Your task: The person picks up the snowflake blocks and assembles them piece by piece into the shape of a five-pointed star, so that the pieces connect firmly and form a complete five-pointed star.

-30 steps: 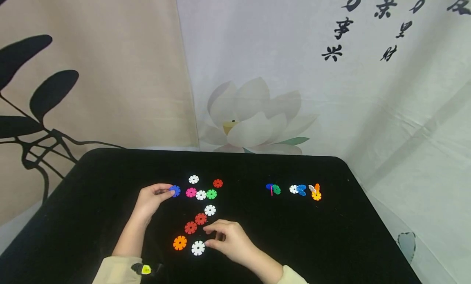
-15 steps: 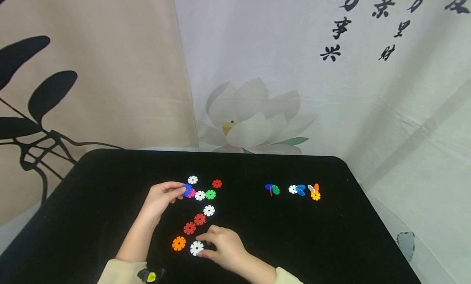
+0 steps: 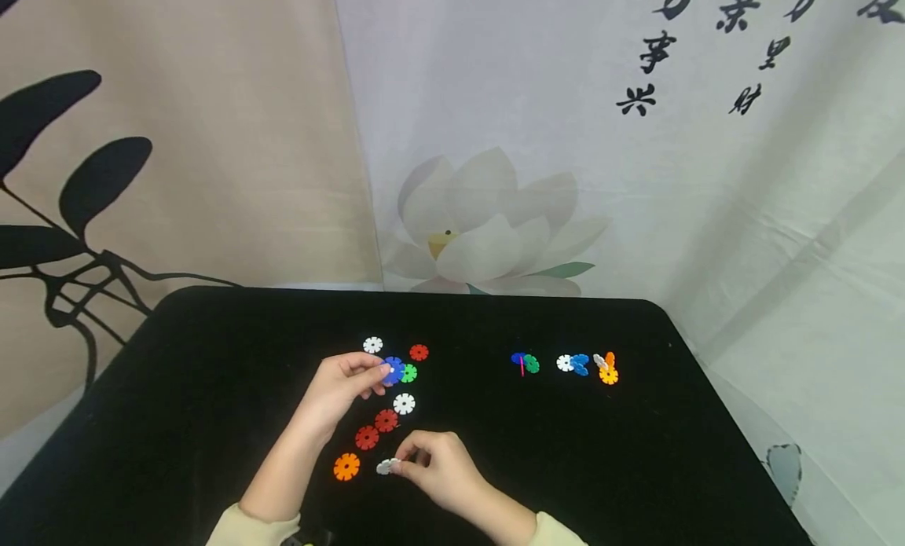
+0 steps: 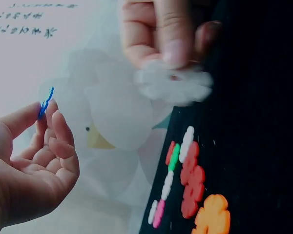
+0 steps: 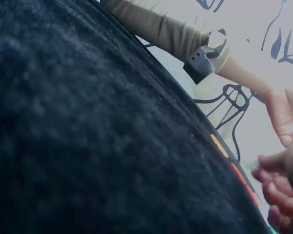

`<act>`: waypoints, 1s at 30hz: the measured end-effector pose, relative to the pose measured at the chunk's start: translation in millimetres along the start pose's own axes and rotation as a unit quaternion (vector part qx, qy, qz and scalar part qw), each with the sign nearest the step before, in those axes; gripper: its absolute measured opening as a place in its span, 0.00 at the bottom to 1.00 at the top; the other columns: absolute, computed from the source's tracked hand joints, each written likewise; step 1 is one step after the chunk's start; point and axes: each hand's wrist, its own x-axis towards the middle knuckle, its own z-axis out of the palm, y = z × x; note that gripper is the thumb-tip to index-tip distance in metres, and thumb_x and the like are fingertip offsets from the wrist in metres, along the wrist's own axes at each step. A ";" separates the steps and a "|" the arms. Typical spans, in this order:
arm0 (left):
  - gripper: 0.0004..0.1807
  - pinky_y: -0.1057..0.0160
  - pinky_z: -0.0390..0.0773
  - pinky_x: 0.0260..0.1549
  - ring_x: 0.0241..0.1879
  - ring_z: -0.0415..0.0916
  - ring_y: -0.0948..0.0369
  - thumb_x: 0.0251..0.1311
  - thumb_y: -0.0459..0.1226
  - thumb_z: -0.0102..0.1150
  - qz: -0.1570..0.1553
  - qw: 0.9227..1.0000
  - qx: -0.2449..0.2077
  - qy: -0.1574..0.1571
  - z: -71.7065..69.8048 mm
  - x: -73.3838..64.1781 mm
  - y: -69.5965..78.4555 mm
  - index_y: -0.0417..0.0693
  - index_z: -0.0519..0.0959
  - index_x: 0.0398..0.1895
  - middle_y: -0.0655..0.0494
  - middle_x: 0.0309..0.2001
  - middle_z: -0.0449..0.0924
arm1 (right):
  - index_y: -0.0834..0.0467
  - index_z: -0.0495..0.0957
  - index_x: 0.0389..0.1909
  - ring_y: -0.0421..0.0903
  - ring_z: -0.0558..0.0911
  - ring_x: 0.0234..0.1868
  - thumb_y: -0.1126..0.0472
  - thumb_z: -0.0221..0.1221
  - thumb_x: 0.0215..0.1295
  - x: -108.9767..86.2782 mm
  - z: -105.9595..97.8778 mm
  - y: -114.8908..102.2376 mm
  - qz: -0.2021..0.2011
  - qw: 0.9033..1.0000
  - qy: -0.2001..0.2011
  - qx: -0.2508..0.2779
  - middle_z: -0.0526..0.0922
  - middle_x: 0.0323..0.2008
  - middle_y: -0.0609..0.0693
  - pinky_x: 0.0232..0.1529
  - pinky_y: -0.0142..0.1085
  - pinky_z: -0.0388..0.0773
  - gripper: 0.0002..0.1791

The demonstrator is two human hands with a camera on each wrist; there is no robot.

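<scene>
My left hand [image 3: 339, 393] pinches a blue notched plastic disc [image 3: 393, 371] between thumb and fingers, held above the table and in front of part of the disc row. In the left wrist view that blue disc [image 4: 46, 102] shows edge-on. Near the front, my right hand [image 3: 444, 469] pinches a white notched disc [image 3: 386, 467], now tilted; the left wrist view shows this white disc [image 4: 173, 87] blurred under the fingertips. Beside it lies an orange disc [image 3: 346, 467]. Two red discs [image 3: 367, 437] and another white disc [image 3: 404, 404] run away behind it. A green disc [image 3: 408, 373] is partly covered.
At the back lie a white disc [image 3: 372, 345] and a red disc [image 3: 419, 352]. To the right are joined disc pieces: blue-pink-green [image 3: 530, 364], white-blue [image 3: 580, 364] and orange-white [image 3: 608, 375]. The black table [image 3: 679, 452] ends before a printed curtain [image 3: 495, 98].
The left hand has carried the blue disc rightward, over the pink and white discs. The right hand has moved to the front white disc, pinched it and tilted it up.
</scene>
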 end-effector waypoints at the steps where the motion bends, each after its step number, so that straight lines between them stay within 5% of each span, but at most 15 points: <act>1: 0.14 0.63 0.76 0.35 0.32 0.79 0.56 0.64 0.39 0.60 0.002 1.000 -0.004 -0.002 1.2 -0.7 1.4 0.34 0.79 0.40 0.46 0.32 0.83 | 0.53 0.82 0.29 0.30 0.70 0.18 0.61 0.66 0.59 0.2 -2.6 -1.7 -0.008 1.000 0.008 0.007 0.78 0.22 0.36 0.17 0.26 0.70 0.03; 6: 0.13 0.63 0.77 0.34 0.31 0.78 0.57 0.64 0.38 0.60 0.012 1.000 -0.015 0.001 6.3 -5.0 7.5 0.34 0.80 0.41 0.48 0.32 0.83 | 0.55 0.82 0.31 0.33 0.72 0.19 0.65 0.66 0.58 2.0 -21.8 -16.1 -0.067 0.994 0.088 0.025 0.81 0.24 0.42 0.18 0.27 0.71 0.03; 15: 0.12 0.64 0.78 0.32 0.30 0.77 0.58 0.62 0.38 0.62 0.000 0.999 -0.033 -0.008 19.8 -16.3 21.4 0.35 0.80 0.40 0.48 0.31 0.83 | 0.66 0.80 0.31 0.42 0.73 0.18 0.79 0.65 0.50 3.0 -68.2 -63.7 -0.155 0.960 0.231 0.014 0.81 0.23 0.54 0.17 0.32 0.70 0.09; 30: 0.13 0.59 0.81 0.34 0.29 0.80 0.56 0.62 0.38 0.62 0.003 0.996 -0.053 -0.068 42.3 -25.1 24.1 0.34 0.80 0.39 0.45 0.30 0.83 | 0.66 0.80 0.31 0.43 0.70 0.16 0.82 0.65 0.48 0.4 -86.5 -66.7 -0.193 0.949 0.247 0.015 0.80 0.22 0.55 0.13 0.32 0.66 0.11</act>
